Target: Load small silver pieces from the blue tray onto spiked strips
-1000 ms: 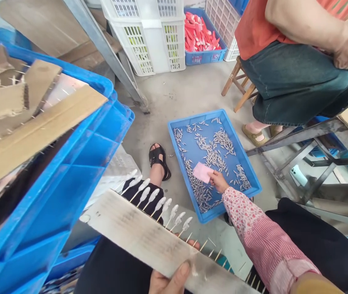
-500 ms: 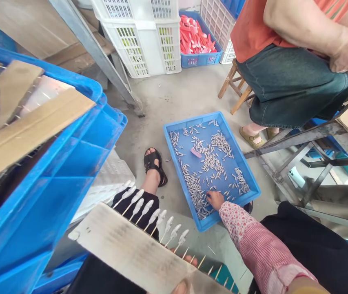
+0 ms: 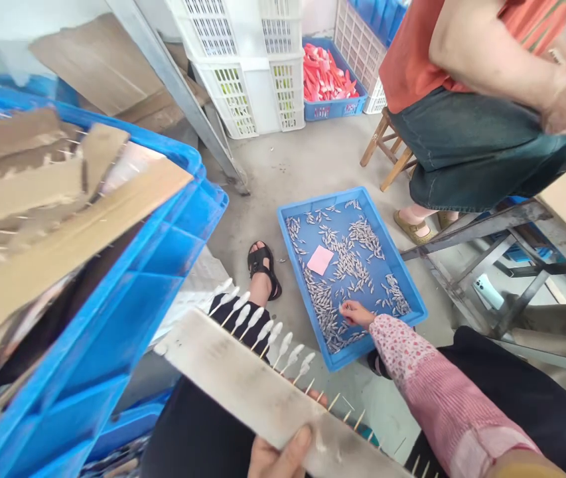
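Observation:
My left hand grips a long pale flat strip from below, thumb on its face. Thin pointed sticks stand along the strip's far edge. Several carry white spindle-shaped pieces on their tips; those nearer the right end are bare. My right hand, in a pink patterned sleeve, is over the near part of a shallow blue tray. Its thumb and fingers are pinched together at what looks like a small grey spindle-shaped piece. Many similar pieces lie scattered in the tray, with a pink paper square among them.
At left stands a large blue crate holding cardboard strips. White crates and a blue basket of red pieces are behind. A person sits on a wooden stool at right, beside a metal-framed table.
My right hand has lifted slightly from the pieces, fingers pinched. The pink paper, seen as a narrow sliver before, now shows its broad face. The strip sits further right in view as the camera shifted.

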Tool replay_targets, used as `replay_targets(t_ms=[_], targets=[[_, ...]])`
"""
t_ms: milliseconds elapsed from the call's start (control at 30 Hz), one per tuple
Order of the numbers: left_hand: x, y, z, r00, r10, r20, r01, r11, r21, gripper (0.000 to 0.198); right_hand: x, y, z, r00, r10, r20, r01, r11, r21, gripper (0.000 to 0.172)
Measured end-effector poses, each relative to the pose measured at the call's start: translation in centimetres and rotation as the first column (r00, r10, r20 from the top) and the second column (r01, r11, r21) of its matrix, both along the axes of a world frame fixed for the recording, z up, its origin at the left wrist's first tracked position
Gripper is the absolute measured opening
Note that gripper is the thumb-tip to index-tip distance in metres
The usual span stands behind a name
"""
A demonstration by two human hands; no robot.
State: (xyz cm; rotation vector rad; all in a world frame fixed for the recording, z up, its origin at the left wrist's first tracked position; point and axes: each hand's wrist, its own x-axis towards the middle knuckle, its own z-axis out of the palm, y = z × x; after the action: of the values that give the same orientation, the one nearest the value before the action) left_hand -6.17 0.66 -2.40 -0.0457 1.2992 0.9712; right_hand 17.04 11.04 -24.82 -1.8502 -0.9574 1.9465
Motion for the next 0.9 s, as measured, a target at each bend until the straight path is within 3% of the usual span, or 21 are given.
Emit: replay_targets(t_ms=[67,200,333,433,500,600,700,900], targets=[[0.3,-1.8,0.7,1.000,-0.005,0.020,0.004,0.999,0.043,0.049,0.3,0.9,3.7,0.988,-0.001,-0.154,0.008,0.999,0.042,0.037],[1.1,-2.5,1.7,0.998,-0.011,0.060,-0.005,0.966,0.259,0.043,0.5,1.2,13.3,0.924,0.024,-0.382,0.052,0.981,0.188,0.044],[1.8,-3.9,3.8,0.998,-0.016,0.065,-0.010,0.924,0.382,0.046,0.8,-1.9,22.8,0.839,0.056,-0.542,0.135,0.942,0.306,0.039],[2.5,-5.9,5.7,0.997,-0.008,0.083,-0.030,0.893,0.449,0.043,0.8,-5.7,27.6,0.781,0.107,-0.616,0.139,0.931,0.338,0.035],[3.0,-7.1,6.6,0.995,-0.003,0.097,-0.043,0.885,0.464,0.039,0.5,-8.2,29.3,0.777,0.150,-0.611,0.085,0.937,0.339,0.031],[3.5,-8.3,7.0,0.996,0.001,0.087,-0.040,0.897,0.441,0.036,-0.2,-10.9,29.9,0.782,0.196,-0.592,0.007,0.946,0.323,0.030],[3.8,-8.9,6.5,0.996,0.012,0.084,-0.046,0.905,0.424,0.035,-0.9,-12.0,29.3,0.789,0.210,-0.578,-0.012,0.945,0.327,0.031],[4.6,-9.8,4.7,0.994,0.008,0.107,-0.050,0.914,0.403,0.031,-1.2,-11.7,26.6,0.799,0.211,-0.563,-0.012,0.942,0.336,0.022]])
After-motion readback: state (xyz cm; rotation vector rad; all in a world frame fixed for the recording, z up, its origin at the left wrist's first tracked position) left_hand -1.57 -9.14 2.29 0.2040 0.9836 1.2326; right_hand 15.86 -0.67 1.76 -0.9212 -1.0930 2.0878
